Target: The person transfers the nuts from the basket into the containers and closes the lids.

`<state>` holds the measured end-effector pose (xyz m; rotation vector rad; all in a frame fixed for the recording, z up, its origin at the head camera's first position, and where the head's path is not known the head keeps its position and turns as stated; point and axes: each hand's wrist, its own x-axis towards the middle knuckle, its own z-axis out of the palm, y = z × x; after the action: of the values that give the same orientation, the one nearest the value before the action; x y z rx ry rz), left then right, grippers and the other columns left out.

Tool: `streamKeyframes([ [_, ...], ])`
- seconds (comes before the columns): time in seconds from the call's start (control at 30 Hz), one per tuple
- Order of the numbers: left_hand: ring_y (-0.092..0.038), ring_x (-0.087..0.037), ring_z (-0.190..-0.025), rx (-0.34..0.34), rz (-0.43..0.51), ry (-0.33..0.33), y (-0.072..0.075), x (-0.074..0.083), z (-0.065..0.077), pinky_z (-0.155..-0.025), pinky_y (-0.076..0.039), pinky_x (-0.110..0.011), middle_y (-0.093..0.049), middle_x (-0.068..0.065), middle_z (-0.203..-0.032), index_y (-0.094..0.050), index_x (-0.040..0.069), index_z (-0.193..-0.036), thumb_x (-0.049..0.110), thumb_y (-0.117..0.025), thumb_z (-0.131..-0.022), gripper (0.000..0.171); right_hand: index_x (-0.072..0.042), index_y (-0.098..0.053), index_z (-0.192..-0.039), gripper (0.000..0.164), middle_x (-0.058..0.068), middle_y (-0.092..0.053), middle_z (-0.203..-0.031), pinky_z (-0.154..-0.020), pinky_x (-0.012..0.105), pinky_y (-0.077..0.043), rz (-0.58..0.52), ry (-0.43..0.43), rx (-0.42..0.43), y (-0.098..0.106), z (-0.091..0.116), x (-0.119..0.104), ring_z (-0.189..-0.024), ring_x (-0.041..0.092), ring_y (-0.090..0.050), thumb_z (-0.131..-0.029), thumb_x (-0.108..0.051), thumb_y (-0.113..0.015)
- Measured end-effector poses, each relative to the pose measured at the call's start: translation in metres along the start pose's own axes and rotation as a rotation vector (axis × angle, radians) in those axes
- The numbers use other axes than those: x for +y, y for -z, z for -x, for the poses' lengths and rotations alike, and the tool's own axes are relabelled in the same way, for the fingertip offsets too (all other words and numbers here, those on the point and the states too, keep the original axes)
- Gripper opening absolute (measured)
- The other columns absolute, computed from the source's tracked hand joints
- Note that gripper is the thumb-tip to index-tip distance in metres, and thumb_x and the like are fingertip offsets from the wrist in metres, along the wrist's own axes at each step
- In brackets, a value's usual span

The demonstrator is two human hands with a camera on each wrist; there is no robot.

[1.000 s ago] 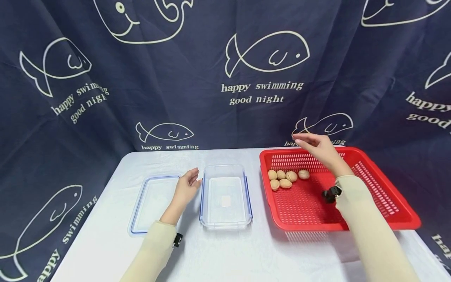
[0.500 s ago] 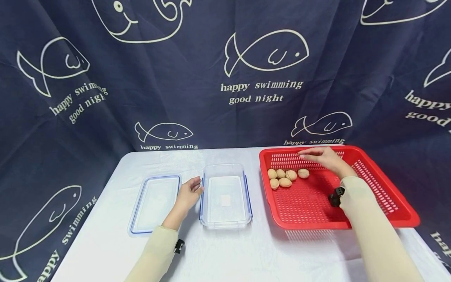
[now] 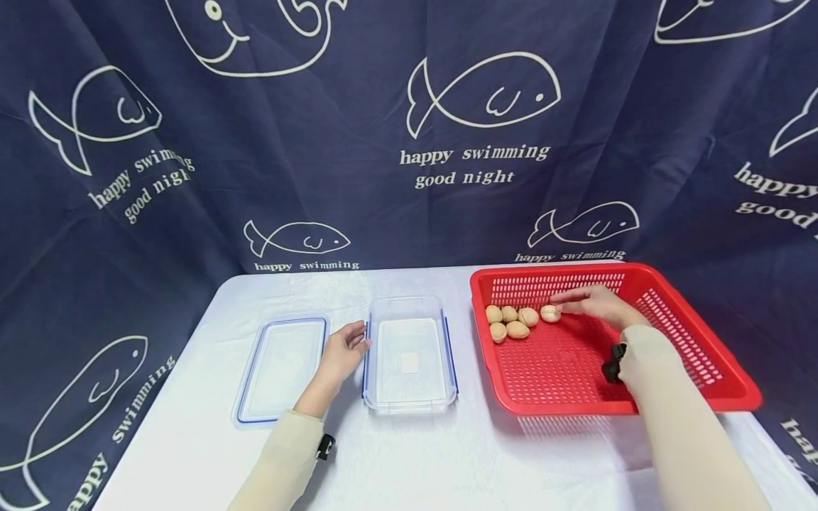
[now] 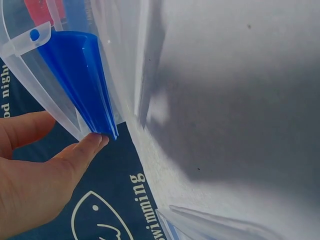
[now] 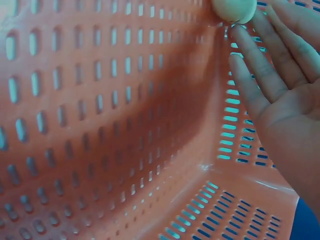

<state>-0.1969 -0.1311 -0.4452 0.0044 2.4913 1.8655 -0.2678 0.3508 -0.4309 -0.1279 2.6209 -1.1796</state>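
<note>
My right hand (image 3: 597, 305) is inside the red plastic basket (image 3: 556, 410), its fingertips at the right side of a single walnut (image 3: 549, 313). In the right wrist view the fingers (image 5: 265, 75) extend fairly straight toward that walnut (image 5: 235, 9), not curled round it. Several other walnuts (image 3: 517, 331) lie in the basket's back left corner. My left hand (image 3: 341, 351) is at the left side of a clear container (image 3: 409, 408). In the left wrist view a fingertip (image 4: 100, 139) touches the lower end of the container's blue latch (image 4: 80, 75).
A clear lid (image 3: 281, 369) with a blue seal lies on the white-covered table (image 3: 396, 461), left of the container. The container stands between lid and basket, with a pale square on its base. A dark blue curtain (image 3: 383, 177) with fish drawings hangs behind the table.
My right hand has come down from above the basket's back rim to the single walnut. The left hand has shifted slightly toward me at the container's side. The walnuts stay in place.
</note>
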Motion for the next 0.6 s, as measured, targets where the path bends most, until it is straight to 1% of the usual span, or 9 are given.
streamKeyframes([
  [0.1, -0.051, -0.042, -0.123, 0.003, 0.002, -0.001, 0.000, 0.000, 0.000, -0.105, -0.045, -0.040, -0.050, -0.034, -0.131, -0.044, -0.017, -0.131, -0.009, -0.055, -0.090, 0.044, -0.002, -0.061, -0.128, 0.047, 0.016, -0.065, -0.122, -0.084, 0.028, -0.047, 0.003, -0.020, -0.026, -0.002, 0.000, 0.003, -0.110, 0.023, -0.051, -0.089, -0.028, -0.068],
  [0.17, -0.051, -0.042, -0.122, 0.002, 0.000, -0.003, 0.001, -0.001, 0.000, -0.105, -0.045, -0.040, -0.050, -0.034, -0.131, -0.044, -0.017, -0.131, -0.009, -0.055, -0.090, 0.044, -0.003, -0.060, -0.129, 0.049, 0.017, -0.063, -0.124, -0.085, 0.031, -0.047, 0.016, -0.039, -0.044, -0.004, -0.001, 0.004, -0.111, 0.026, -0.051, -0.087, -0.028, -0.069],
  [0.27, -0.050, -0.042, -0.123, -0.002, 0.000, 0.000, 0.001, -0.001, 0.000, -0.105, -0.045, -0.040, -0.050, -0.034, -0.132, -0.044, -0.017, -0.131, -0.008, -0.055, -0.091, 0.043, -0.003, -0.059, -0.130, 0.053, 0.021, -0.059, -0.127, -0.089, 0.041, -0.047, 0.052, -0.045, -0.066, -0.007, -0.003, 0.006, -0.114, 0.032, -0.049, -0.086, -0.031, -0.070],
  [0.4, -0.050, -0.042, -0.123, -0.005, -0.004, 0.002, 0.001, -0.001, 0.000, -0.104, -0.046, -0.040, -0.049, -0.034, -0.132, -0.044, -0.017, -0.131, -0.007, -0.055, -0.091, 0.042, -0.003, -0.059, -0.130, 0.057, 0.021, -0.059, -0.127, -0.094, 0.050, -0.045, 0.053, -0.066, -0.078, -0.010, -0.004, 0.005, -0.117, 0.034, -0.047, -0.084, -0.036, -0.072],
  [0.5, -0.051, -0.042, -0.122, -0.003, -0.003, 0.003, 0.001, -0.001, 0.000, -0.103, -0.047, -0.038, -0.050, -0.033, -0.132, -0.045, -0.016, -0.131, -0.007, -0.055, -0.091, 0.042, -0.004, -0.061, -0.128, 0.058, 0.019, -0.059, -0.126, -0.095, 0.050, -0.044, 0.049, -0.088, -0.073, -0.011, -0.005, 0.004, -0.117, 0.033, -0.046, -0.083, -0.037, -0.074],
  [0.6, -0.053, -0.041, -0.121, 0.002, 0.006, 0.002, 0.000, -0.001, 0.000, -0.102, -0.047, -0.037, -0.052, -0.033, -0.130, -0.047, -0.016, -0.130, -0.008, -0.055, -0.091, 0.041, -0.003, -0.061, -0.128, 0.057, 0.020, -0.060, -0.126, -0.093, 0.049, -0.044, 0.052, -0.089, -0.068, -0.011, -0.005, 0.004, -0.116, 0.033, -0.046, -0.083, -0.036, -0.074],
])
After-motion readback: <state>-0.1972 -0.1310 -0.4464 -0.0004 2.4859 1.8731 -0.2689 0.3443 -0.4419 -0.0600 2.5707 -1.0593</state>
